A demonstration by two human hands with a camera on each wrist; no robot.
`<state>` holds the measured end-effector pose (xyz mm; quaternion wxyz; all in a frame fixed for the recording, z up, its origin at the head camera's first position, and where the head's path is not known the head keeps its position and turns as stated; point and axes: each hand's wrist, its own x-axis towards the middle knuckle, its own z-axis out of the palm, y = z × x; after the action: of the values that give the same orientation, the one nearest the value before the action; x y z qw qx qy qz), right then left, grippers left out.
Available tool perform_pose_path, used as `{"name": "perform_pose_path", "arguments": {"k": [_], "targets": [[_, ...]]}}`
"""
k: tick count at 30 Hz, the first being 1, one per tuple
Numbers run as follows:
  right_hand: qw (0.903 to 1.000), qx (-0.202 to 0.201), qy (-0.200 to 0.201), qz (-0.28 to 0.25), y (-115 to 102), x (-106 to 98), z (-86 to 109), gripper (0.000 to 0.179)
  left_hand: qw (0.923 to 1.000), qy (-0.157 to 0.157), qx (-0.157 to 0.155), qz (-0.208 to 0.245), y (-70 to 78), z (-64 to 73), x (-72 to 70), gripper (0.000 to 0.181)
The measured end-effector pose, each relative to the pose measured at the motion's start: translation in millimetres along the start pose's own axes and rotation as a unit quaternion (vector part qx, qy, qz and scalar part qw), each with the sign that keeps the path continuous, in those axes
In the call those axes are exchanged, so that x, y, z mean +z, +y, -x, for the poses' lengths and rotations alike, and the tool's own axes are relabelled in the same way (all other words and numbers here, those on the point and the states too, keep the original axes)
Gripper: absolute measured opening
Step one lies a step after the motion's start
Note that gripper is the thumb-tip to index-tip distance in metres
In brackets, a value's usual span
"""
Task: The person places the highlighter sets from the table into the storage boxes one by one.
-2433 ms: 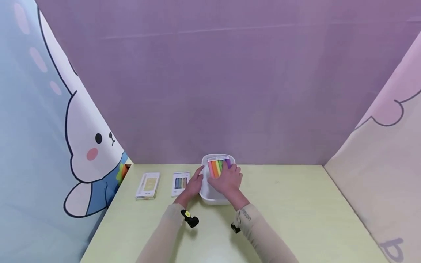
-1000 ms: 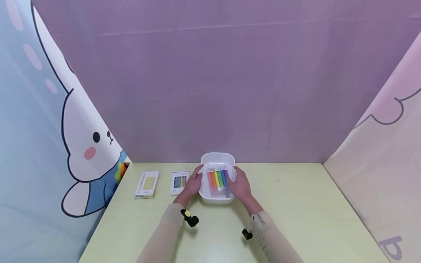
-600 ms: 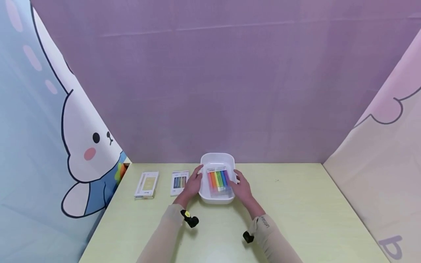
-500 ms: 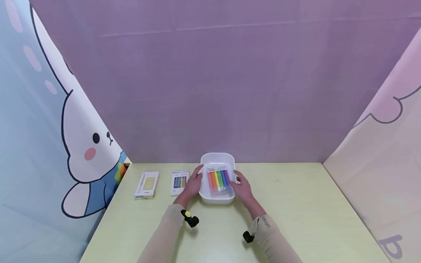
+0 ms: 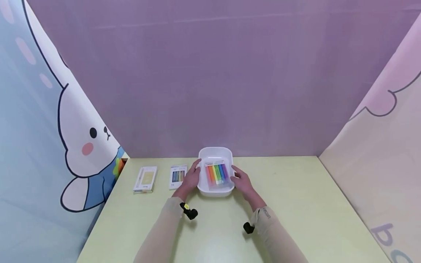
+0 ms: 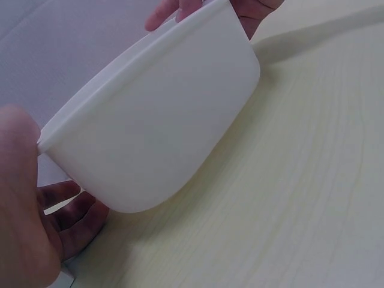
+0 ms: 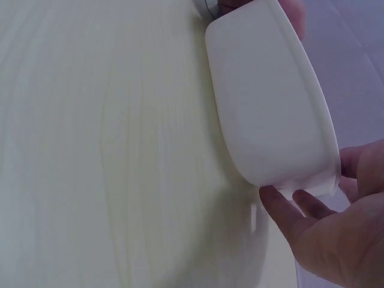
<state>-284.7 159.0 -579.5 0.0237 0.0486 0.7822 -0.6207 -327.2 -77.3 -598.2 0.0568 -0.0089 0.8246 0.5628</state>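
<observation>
A white plastic tub [image 5: 215, 192] is at the table's far edge in the head view. In it lies a clear flat pack of rainbow-coloured sticks [image 5: 217, 173]. My left hand [image 5: 191, 179] grips the tub's left side, with the thumb at the rim and fingers against the outer wall, as the left wrist view shows. My right hand [image 5: 242, 181] holds the opposite side; in the right wrist view its fingertips [image 7: 271, 193] press the wall under the rim. The tub's bottom sits right at the tabletop, with a shadow along it.
Two flat white boxes lie to the left: one with a yellowish panel [image 5: 148, 178], and one with a window of dark and coloured sticks [image 5: 178, 176] close to my left hand. A purple cloth wall [image 5: 210, 80] rises behind the pale wooden table [image 5: 289, 204].
My right hand has let go of the stick pack, which now lies flat in the tub, and has moved right onto the tub's side. My left hand keeps its place. The head view has tilted slightly.
</observation>
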Motion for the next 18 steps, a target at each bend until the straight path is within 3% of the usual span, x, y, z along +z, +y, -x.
{"name": "perform_pose_path", "arguments": {"k": [12,18], "targets": [[0.9979,0.024,-0.060,0.010,-3,-11,-6.1,0.068,1.0000,-0.006,0.000,0.004,1.9,-0.8,3.7,0.046],[0.9912,0.033,-0.128,0.001,-9,-14,-14.1,0.080,1.0000,0.003,0.001,0.003,0.3,-1.9,0.5,0.046]]}}
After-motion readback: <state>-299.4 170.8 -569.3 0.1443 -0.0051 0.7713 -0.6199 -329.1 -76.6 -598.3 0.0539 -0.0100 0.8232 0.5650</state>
